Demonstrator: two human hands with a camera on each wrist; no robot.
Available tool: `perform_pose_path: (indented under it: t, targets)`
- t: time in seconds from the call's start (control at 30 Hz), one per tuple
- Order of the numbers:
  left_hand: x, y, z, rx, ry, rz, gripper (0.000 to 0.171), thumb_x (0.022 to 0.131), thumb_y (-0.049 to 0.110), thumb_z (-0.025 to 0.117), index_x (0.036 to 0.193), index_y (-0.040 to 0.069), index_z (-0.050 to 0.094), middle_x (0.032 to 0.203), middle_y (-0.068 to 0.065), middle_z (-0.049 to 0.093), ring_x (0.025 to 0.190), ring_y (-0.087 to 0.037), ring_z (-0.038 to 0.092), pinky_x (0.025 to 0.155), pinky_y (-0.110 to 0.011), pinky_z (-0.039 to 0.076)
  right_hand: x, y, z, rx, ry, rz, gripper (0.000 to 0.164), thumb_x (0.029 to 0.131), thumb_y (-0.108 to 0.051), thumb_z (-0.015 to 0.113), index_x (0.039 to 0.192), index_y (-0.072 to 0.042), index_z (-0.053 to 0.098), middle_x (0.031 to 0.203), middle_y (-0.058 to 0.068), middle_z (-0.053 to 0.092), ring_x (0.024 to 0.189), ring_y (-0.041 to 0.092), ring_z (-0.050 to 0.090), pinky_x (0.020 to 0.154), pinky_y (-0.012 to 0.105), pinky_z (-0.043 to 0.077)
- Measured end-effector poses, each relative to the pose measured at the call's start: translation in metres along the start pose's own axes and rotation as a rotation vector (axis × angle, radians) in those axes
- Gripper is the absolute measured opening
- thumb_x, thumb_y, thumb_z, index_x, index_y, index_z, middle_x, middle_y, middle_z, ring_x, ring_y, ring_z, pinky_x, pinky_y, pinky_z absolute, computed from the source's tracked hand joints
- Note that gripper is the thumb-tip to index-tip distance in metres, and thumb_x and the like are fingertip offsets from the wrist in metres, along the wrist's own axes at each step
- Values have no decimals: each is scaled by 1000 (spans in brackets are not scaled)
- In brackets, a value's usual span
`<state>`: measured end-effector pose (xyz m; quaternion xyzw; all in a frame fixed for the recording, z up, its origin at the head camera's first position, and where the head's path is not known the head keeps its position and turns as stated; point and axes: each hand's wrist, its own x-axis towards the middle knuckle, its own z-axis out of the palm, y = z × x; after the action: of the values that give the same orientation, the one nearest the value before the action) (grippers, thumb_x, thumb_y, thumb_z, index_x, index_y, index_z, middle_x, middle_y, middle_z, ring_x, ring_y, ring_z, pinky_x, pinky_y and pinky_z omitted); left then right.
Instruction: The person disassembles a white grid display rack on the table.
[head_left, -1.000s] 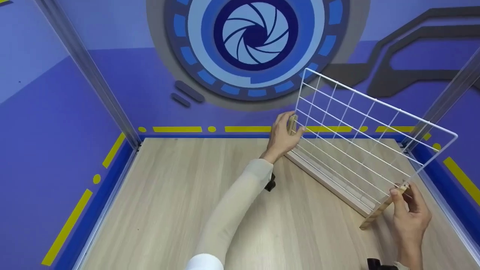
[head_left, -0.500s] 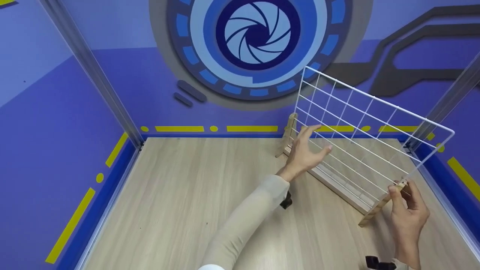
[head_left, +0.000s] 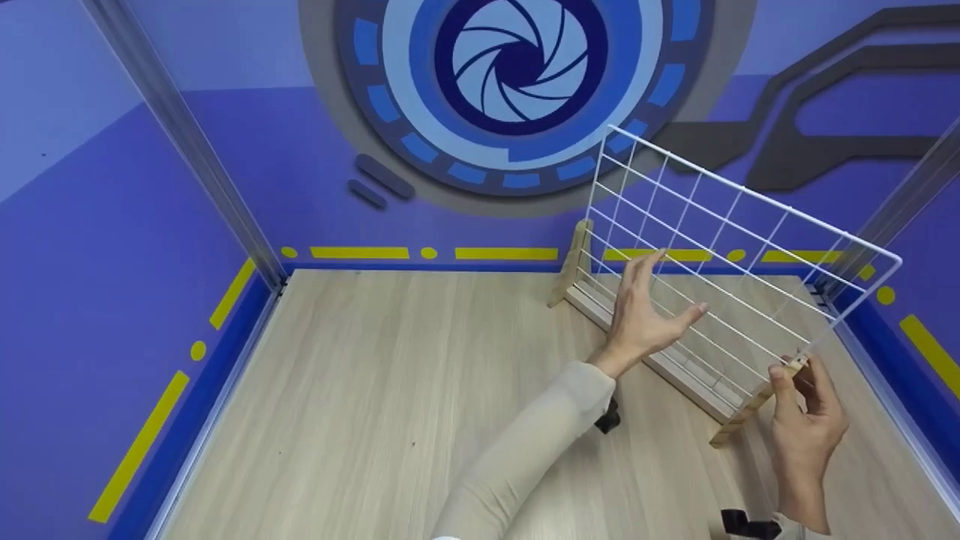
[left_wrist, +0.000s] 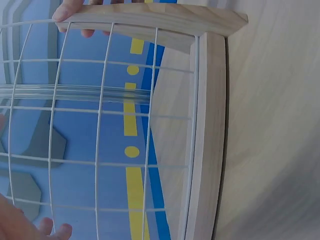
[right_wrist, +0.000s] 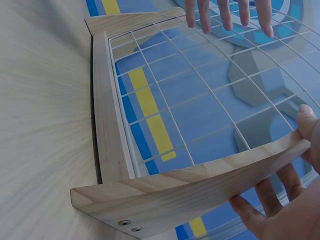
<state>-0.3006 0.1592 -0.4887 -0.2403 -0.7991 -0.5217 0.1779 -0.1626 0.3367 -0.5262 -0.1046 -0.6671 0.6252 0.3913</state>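
While the right hand (head_left: pixel 810 420) pinches the wooden leg (head_left: pixel 756 405), maybe to keep the wire rack (head_left: pixel 725 220) steady on the bench (head_left: pixel 375 375), the left hand (head_left: pixel 643 322) is spread wide near the rack's middle.

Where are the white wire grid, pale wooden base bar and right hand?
White wire grid (left_wrist: pixel 100 111), left wrist view: a wire crossing.
Pale wooden base bar (left_wrist: pixel 214 135), left wrist view: side face.
Right hand (head_left: pixel 809 430), head view: hand's middle.
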Motion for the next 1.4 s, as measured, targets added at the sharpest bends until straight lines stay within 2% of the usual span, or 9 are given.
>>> perform_pose_path:
  t: [0.2, 0.33, 0.53, 0.7, 0.9, 1.07, 1.2, 1.3, 1.4]
  targets:
    - [0, 1, 11, 49, 48, 57, 95, 77, 48, 82, 153, 17, 35, 148, -3, 40, 136, -11, 40, 111, -28, 36, -1, -6, 3, -9, -6, -28, 42, 90, 6, 67, 131, 2, 63, 107, 1, 71, 99, 11, 63, 78, 11, 52]
    - [1, 0, 17, 92, 71, 97, 95, 75, 48, 84, 152, 19, 36, 147, -6, 38, 137, -12, 38, 111, -27, 36, 0, -3, 4, -10, -14, -37, 42, 90, 5, 67, 132, 2, 62, 107, 0, 71, 99, 11, 63, 78, 11, 52]
    - [1, 0, 29, 68, 110, 117, 94, 73, 45, 87, 149, 20, 40, 149, -10, 34, 138, -19, 39, 111, -28, 37, 1, -3, 3, -17, -7, -36, 43, 90, 6, 67, 133, 2, 62, 108, 4, 70, 99, 12, 63, 79, 11, 52]
    - [0, -3, 41, 71, 137, 125, 89, 73, 43, 87, 147, 23, 42, 150, -10, 31, 140, -22, 36, 110, -27, 38, 0, -3, 1, -47, 0, -36, 46, 90, 5, 68, 135, 2, 60, 108, 1, 70, 100, 12, 63, 79, 11, 52]
    - [-2, -10, 52, 98, 179, 159, 79, 75, 43, 86, 142, 22, 49, 152, -11, 29, 140, -24, 33, 106, -25, 40, -2, -1, 0, -84, -4, -24, 45, 91, 2, 68, 135, -3, 62, 108, 2, 69, 102, 11, 61, 78, 10, 52]
    - [-6, -16, 58, 115, 217, 198, 75, 76, 44, 85, 139, 20, 53, 154, -14, 25, 142, -26, 32, 109, -31, 39, -3, 0, 1, -98, -2, -29, 44, 91, 2, 68, 134, -2, 62, 105, 0, 68, 100, 10, 62, 77, 11, 52]
    - [-6, -17, 59, 114, 220, 214, 75, 75, 41, 86, 139, 19, 54, 155, -14, 24, 144, -26, 29, 114, -37, 34, -3, -1, 1, -103, 4, -39, 43, 91, 2, 68, 134, -1, 62, 101, -5, 68, 99, 10, 62, 76, 10, 52]
    - [-5, -16, 59, 72, 211, 206, 73, 75, 38, 87, 137, 18, 55, 154, -13, 24, 144, -25, 28, 110, -30, 39, -3, -2, 1, -108, 5, -44, 42, 91, 2, 68, 133, 0, 62, 99, -9, 67, 99, 10, 62, 76, 10, 51]
    - [-3, -15, 59, 16, 205, 199, 71, 75, 35, 88, 136, 18, 56, 153, -12, 25, 143, -25, 29, 97, -19, 48, -2, -3, 1, -114, 5, -58, 42, 91, 3, 67, 133, 0, 62, 99, -9, 67, 99, 10, 62, 76, 10, 51]
